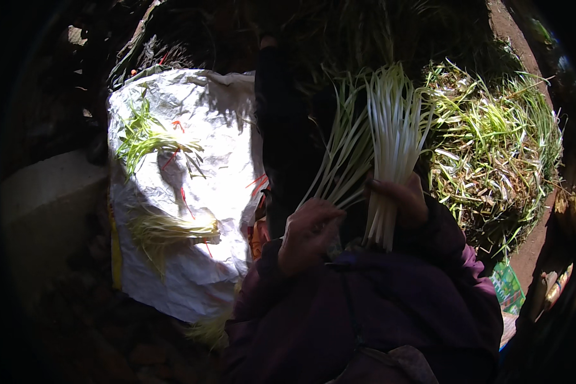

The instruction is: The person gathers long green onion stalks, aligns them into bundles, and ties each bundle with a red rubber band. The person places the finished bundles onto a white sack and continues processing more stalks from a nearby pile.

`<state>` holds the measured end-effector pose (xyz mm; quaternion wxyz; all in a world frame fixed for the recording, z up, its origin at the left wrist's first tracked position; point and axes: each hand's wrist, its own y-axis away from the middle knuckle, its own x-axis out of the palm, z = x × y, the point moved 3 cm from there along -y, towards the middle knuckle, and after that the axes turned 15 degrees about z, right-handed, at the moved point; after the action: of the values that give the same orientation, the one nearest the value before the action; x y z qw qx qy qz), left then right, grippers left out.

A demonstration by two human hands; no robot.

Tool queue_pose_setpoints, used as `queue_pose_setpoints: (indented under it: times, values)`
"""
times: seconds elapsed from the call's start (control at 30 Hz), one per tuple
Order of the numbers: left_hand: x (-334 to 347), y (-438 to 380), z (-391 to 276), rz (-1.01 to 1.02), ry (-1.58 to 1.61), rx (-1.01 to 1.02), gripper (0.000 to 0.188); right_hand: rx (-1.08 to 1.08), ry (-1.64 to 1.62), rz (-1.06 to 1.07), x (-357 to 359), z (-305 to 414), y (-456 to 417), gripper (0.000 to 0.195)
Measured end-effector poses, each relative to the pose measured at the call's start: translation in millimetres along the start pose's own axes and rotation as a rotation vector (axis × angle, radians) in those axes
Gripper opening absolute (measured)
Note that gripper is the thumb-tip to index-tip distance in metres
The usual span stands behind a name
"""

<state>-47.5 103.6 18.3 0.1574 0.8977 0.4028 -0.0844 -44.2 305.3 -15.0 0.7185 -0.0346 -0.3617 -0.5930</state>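
Observation:
My right hand [403, 199] grips a thick bunch of long pale leafy stalks [389, 129], held upright with its white ends pointing down towards my lap. Just to the left, my left hand [309, 233] is closed around the lower part of a thinner, looser bunch of green-white stalks [348, 144], which fans upward beside the thick one. The lower ends in that hand are hidden by the fingers. Both hands are close in front of my dark purple jacket [365, 307].
At left lies a white woven sack [221, 168] bearing a green bundle [149, 139], a paler bundle [177, 228] and red ties [185, 197]. A large heap of loose green and dry leaves [494, 158] is at right. A pale block [53, 187] stands far left.

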Motion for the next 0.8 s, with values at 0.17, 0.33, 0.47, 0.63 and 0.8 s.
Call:
queue_pose_setpoints:
  times: [0.17, 0.33, 0.47, 0.63, 0.8]
  values:
    - [32, -30, -3, 0.083, 0.002, 0.054, 0.015, 0.021, 0.037, -0.014, -3, -3, 2, 0.027]
    - [31, -30, -9, -0.101, -0.246, 0.206, 0.016, 0.026, -0.022, -0.049, 0, -1, 5, 0.025]
    - [28, -27, -14, -0.175, -0.403, 0.300, 0.018, 0.017, -0.063, -0.025, 4, 0, 4, 0.025]
    - [32, -26, -5, -0.170, -0.184, 0.270, 0.012, -0.015, -0.101, -0.045, 4, -4, 3, 0.023]
    - [34, -28, 3, 0.019, 0.672, -0.397, 0.009, 0.056, -0.158, 0.034, 3, 1, 6, 0.023]
